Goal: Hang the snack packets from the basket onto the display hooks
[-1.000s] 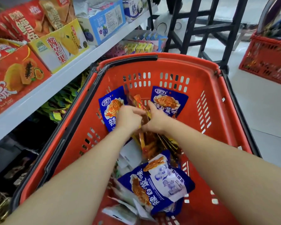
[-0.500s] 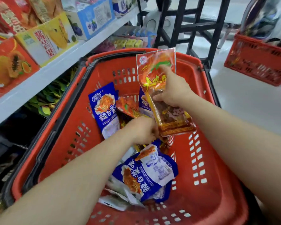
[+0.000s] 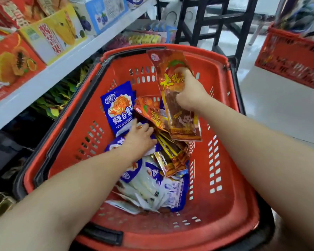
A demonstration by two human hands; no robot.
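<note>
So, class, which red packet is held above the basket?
The tall red packet in the right hand; the other red packets lie in the basket.

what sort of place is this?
Likely a small grocery or snack shop: a white shelf stocked with boxed snacks, a red shopping basket full of snack packets, and a second red basket on the floor.
</note>
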